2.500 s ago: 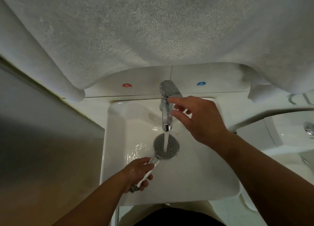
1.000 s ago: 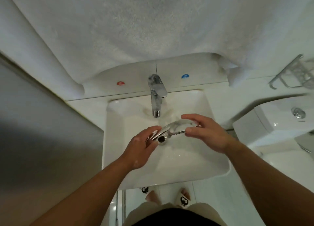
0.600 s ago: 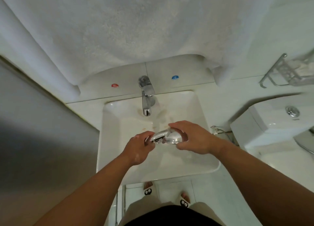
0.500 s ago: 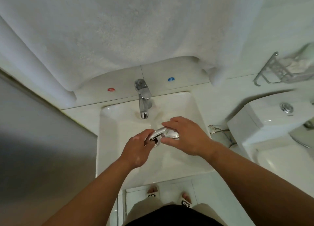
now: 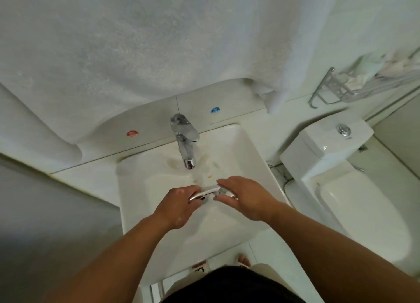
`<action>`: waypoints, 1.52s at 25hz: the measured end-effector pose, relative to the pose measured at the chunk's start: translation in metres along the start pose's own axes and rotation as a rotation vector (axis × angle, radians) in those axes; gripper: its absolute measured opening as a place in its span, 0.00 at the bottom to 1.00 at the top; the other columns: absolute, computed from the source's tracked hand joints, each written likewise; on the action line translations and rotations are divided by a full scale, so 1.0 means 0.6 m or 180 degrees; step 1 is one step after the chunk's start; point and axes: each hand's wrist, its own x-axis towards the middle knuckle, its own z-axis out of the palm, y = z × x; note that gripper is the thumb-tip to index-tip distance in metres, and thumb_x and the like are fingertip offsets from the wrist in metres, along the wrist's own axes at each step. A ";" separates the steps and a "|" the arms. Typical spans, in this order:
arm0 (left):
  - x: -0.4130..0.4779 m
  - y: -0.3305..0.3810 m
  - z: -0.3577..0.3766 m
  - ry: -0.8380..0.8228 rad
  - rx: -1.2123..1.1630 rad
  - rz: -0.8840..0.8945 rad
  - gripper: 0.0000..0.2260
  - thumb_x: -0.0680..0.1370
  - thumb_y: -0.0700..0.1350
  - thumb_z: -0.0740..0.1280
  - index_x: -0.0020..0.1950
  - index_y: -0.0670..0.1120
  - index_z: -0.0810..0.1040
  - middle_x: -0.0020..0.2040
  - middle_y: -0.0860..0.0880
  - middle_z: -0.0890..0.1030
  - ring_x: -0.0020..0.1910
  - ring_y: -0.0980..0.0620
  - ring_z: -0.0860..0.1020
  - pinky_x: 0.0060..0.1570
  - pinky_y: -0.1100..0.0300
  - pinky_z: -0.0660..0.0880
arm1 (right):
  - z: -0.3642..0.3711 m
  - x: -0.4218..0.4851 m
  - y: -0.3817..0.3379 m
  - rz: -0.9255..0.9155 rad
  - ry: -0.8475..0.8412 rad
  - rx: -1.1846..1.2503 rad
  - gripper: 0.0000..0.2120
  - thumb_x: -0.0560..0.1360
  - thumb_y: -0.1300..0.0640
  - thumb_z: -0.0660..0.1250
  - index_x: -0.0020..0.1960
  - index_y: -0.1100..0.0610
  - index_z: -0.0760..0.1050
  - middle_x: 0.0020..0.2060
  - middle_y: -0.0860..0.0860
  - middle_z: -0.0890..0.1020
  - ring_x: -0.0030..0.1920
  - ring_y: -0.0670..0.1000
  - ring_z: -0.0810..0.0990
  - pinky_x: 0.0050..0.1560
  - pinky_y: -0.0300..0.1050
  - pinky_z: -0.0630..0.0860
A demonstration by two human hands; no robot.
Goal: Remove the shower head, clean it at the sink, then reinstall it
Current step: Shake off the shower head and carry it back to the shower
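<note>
Shower head [image 5: 208, 191]: left hand [image 5: 179, 206] grips its handle, right hand [image 5: 247, 197] curls round its face; open sink basin [image 5: 141, 189] beneath them, faucet [image 5: 185, 141] beyond the fingertips, apart

Left hand [image 5: 179, 203] and right hand [image 5: 246, 197] meet on the shower head [image 5: 208, 191], both forearms reaching forward.
The left curls round its handle end, knuckles up; the right lies palm-down over the other end, fingers bent across it, apparently gripping.
</note>
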 end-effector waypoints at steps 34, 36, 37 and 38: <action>0.038 0.028 0.051 0.0185 -0.0431 0.0742 0.13 0.79 0.52 0.68 0.62 0.53 0.77 0.49 0.52 0.81 0.46 0.51 0.77 0.47 0.58 0.74 | 0.001 -0.087 0.015 0.1012 0.1260 0.0118 0.29 0.70 0.45 0.72 0.70 0.37 0.69 0.70 0.46 0.71 0.70 0.51 0.68 0.67 0.49 0.70; 0.055 0.067 0.064 0.0012 -0.0290 0.0896 0.13 0.78 0.55 0.68 0.61 0.53 0.77 0.47 0.54 0.81 0.45 0.51 0.77 0.45 0.59 0.72 | 0.001 -0.129 0.048 0.1221 0.1376 0.0312 0.28 0.70 0.42 0.72 0.69 0.38 0.71 0.69 0.46 0.72 0.68 0.50 0.70 0.66 0.47 0.71; 0.061 0.090 0.069 -0.0051 -0.0223 0.0985 0.13 0.78 0.56 0.67 0.61 0.54 0.77 0.47 0.55 0.82 0.44 0.51 0.77 0.44 0.59 0.72 | 0.000 -0.151 0.065 0.1294 0.1442 0.0427 0.28 0.70 0.40 0.71 0.69 0.38 0.71 0.68 0.45 0.72 0.66 0.50 0.71 0.66 0.47 0.71; 0.069 0.121 0.081 -0.0096 -0.0153 0.1117 0.14 0.78 0.57 0.67 0.61 0.54 0.77 0.47 0.55 0.82 0.44 0.52 0.77 0.44 0.59 0.72 | -0.004 -0.179 0.087 0.1402 0.1517 0.0553 0.29 0.69 0.37 0.71 0.69 0.38 0.71 0.67 0.44 0.73 0.66 0.50 0.72 0.66 0.47 0.71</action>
